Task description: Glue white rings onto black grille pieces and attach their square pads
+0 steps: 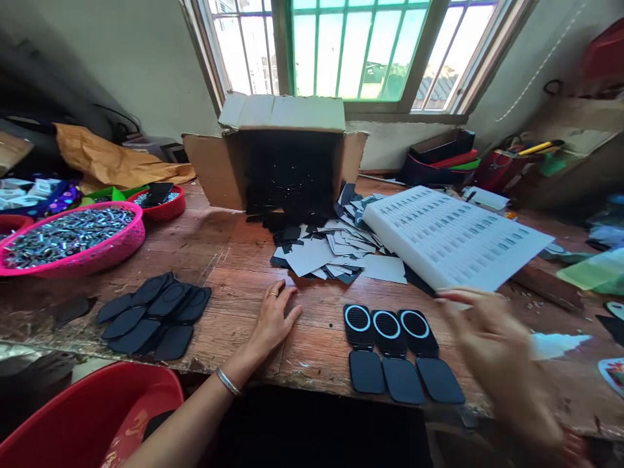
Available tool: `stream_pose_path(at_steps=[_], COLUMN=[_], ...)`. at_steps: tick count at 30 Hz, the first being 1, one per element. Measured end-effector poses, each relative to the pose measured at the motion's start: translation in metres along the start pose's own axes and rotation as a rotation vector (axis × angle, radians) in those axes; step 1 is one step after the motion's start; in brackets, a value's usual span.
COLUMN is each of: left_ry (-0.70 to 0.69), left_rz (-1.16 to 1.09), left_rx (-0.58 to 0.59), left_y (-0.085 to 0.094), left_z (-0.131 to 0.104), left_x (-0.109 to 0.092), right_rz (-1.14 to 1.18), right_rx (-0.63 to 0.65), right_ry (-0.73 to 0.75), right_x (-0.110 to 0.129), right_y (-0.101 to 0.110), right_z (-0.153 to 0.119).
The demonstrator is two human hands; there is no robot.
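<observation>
Just beside right grip [490, 351], black cases [402, 381]

no text, label, brand, number or sign can be read anywhere in the scene. the coloured print on a pale-edged piece [613, 376] at the near right edge is too small and cut off to make out, and the pale marks on the inside of the red tub [92, 400] at the near left form no legible letters.
</observation>
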State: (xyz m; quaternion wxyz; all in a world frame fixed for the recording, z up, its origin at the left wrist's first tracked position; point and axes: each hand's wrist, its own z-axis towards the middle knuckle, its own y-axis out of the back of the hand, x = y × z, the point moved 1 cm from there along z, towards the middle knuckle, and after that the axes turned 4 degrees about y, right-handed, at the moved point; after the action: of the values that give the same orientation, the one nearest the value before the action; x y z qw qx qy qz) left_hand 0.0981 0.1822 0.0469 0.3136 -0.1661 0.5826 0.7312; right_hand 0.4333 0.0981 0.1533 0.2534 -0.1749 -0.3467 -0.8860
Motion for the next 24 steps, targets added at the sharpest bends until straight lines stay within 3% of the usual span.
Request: stream_pose_path(at_steps=[3, 6, 8, 10, 14, 18, 21, 24], left_ry=[0.008, 0.012, 0.028, 0.077, 0.274, 0.427, 0.464, 0.481], left_rz=[-0.057, -0.121, -0.222, -0.347, -0.552, -0.778, -0.939, -1.068], left_rx=[0.027, 0.037, 0.051, 0.065, 0.071, 0.055, 0.008, -0.01], left_y=[0.006, 0.02, 0.032, 0.043, 0.054, 0.058, 0.064, 0.073], left_z=[0.0, -0.005, -0.011, -0.018, -0.03, -0.033, -0.028, -0.023], left_x=[0.0, -0.008, -0.015, -0.018, -0.01, 0.001, -0.001, -0.01], right_rz=[0.148, 0.029, -0.043, -0.081, -0.109, 0.003, 0.315, 0.59], right_rx=[0.283, 0.46, 0.492, 0.495, 0.476, 0.338, 0.303, 0.464], right_ry=[0.241, 0.298, 0.293, 0.286, 0.277, 0.217, -0.07, -0.377], right_x=[0.041, 0.072, 0.083, 0.088, 0.089, 0.091, 0.094, 0.099], right_y=[-0.081, -0.155, -0.19, -0.211, -0.215, -0.181, -0.155, -0.144], right_z=[0.013, 0.021, 0.027, 0.032, 0.045, 0.056, 0.057, 0.047])
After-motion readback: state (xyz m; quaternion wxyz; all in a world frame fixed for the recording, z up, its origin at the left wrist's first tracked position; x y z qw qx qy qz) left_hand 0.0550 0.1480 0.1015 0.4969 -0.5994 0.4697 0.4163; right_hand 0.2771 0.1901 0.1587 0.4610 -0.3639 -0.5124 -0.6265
